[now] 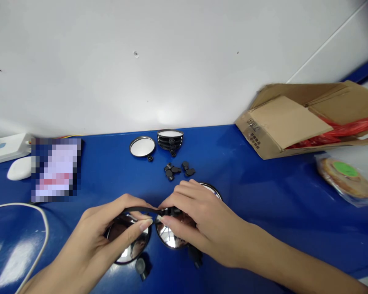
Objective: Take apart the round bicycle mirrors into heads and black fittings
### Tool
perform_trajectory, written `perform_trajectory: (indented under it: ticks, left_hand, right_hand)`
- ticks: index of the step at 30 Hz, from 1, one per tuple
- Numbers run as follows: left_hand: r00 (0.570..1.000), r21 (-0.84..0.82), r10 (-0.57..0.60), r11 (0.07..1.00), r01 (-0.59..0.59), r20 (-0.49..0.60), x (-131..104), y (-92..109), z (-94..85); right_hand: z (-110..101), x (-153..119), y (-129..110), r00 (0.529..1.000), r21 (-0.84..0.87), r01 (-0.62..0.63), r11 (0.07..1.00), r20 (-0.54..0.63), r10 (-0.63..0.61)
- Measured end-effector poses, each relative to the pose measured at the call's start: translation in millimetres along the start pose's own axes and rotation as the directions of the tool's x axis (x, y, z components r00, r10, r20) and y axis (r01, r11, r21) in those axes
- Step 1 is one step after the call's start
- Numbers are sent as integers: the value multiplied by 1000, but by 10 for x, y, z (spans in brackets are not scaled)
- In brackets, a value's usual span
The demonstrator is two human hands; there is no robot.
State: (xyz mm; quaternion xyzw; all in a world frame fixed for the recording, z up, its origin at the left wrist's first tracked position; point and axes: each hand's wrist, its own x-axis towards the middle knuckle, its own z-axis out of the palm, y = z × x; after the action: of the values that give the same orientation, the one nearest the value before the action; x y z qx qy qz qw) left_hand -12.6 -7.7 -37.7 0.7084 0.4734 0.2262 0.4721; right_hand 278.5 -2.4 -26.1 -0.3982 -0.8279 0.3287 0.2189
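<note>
Between my hands runs a thin black strap [141, 209]. My left hand [101, 230] pinches it from the left, thumb and fingers closed. My right hand [205, 222] grips its other end, where a small black fitting [171, 211] partly shows under the fingers. Below the hands lie two round mirrors, the left mirror [131, 249] and the right mirror [167, 237], both partly covered. Another round mirror [213, 188] peeks out behind my right hand. A black joint piece [142, 267] sits at the left mirror's lower edge, and a darker black piece [195, 256] lies below my right hand.
Farther back on the blue table [110, 171] are a single round mirror [142, 147], a stack of mirrors [170, 141] and several small black joints [173, 169]. To the left are a phone [57, 169], a white case [20, 168] and a cable [44, 220]. At right: a cardboard box [263, 139], wrapped food [346, 179].
</note>
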Motion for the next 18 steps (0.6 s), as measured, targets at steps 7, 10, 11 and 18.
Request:
perform_trajectory:
  ticks: [7,10,11,18]
  left_hand:
    - [1000,-4,-27,1000,27,-2,-18,22,9]
    - [1000,-16,-23,1000,23,-10,-28,9,11]
    - [1000,-12,-13,1000,13,-5,-28,3,11]
    - [1000,16,17,1000,-17,3,-22,-25,0]
  right_hand:
    - [-12,-11,-12,1000,-1,-5,1000,-5,5]
    - [-1,-10,-4,1000,-1,-5,1000,-7,5]
    - [3,-9,0,1000,1,-4,1000,-10,4]
    - [3,-16,-5,1000,4,4,1000,-13,-4]
